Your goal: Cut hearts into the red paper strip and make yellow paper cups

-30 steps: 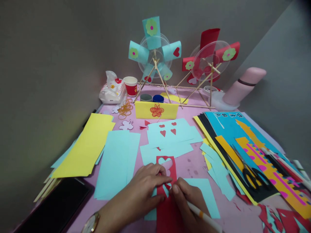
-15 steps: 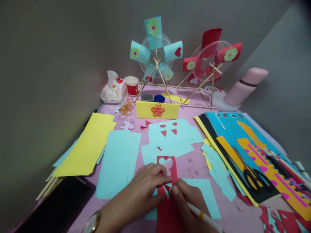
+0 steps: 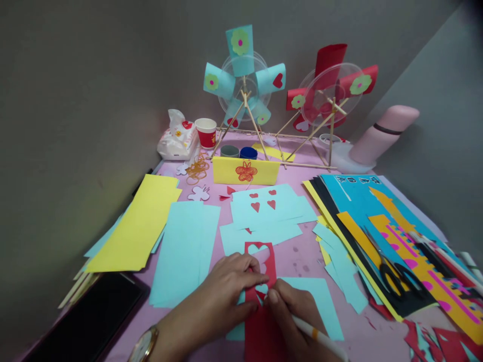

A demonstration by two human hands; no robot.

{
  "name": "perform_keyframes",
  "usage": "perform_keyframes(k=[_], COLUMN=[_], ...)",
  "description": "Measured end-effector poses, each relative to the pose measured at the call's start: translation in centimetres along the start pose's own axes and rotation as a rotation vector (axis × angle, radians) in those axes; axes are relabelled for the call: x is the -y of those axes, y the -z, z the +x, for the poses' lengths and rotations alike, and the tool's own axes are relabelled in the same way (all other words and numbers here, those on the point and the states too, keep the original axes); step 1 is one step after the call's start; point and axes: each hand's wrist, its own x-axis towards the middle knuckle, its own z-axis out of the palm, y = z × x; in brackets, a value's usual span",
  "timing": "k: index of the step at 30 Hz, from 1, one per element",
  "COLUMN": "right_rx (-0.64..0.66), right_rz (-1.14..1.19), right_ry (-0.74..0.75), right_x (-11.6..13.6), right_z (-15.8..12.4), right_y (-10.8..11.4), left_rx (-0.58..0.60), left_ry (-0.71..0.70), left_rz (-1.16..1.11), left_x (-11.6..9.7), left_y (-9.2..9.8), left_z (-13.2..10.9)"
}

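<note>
A red paper strip (image 3: 260, 332) with heart-shaped openings lies in front of me over light-blue paper. My left hand (image 3: 230, 284) holds it down, thumb and forefinger on either side of a small opening. Within that opening a red pointed piece and light blue show. My right hand (image 3: 292, 311) is closed round a slim white pen-like tool (image 3: 320, 337) with an orange band. Its tip is hidden behind my fingers, close to the opening. Just beyond, several small red hearts (image 3: 255, 207) lie on light-blue paper (image 3: 281, 221).
Yellow sheets (image 3: 128, 226), light-blue sheets (image 3: 184, 251) and a phone (image 3: 90, 322) lie left. Scissors (image 3: 392, 271), coloured sheets and paper scraps (image 3: 426, 337) are right. Behind stand a blue paper wheel (image 3: 241, 65), a red paper wheel (image 3: 330, 70), a cup (image 3: 206, 134) and a pink bottle (image 3: 385, 136).
The whole view has shifted very slightly. Both hands keep nearly the same place on the red strip, and the tool in my right hand has moved only a little.
</note>
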Motion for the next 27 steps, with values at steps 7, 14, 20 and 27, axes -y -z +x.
perform_keyframes(k=[7, 14, 20, 27], right_rx=[0.001, -0.014, -0.074, -0.074], right_rz=[-0.078, -0.154, -0.243, -0.244], right_ry=[-0.036, -0.029, 0.025, 0.019], right_x=[0.07, 0.12, -0.32, -0.30], right_z=[-0.26, -0.58, -0.76, -0.87], right_y=[0.12, 0.33, 0.28, 0.28], left_rx=[-0.003, -0.008, 0.020, 0.013], left_ry=[-0.008, -0.003, 0.024, 0.020], left_rz=[0.018, 0.018, 0.024, 0.017], left_x=[-0.13, -0.09, -0.56, -0.41], left_y=[0.00, -0.03, 0.17, 0.06], left_z=[-0.06, 0.11, 0.02, 0.02])
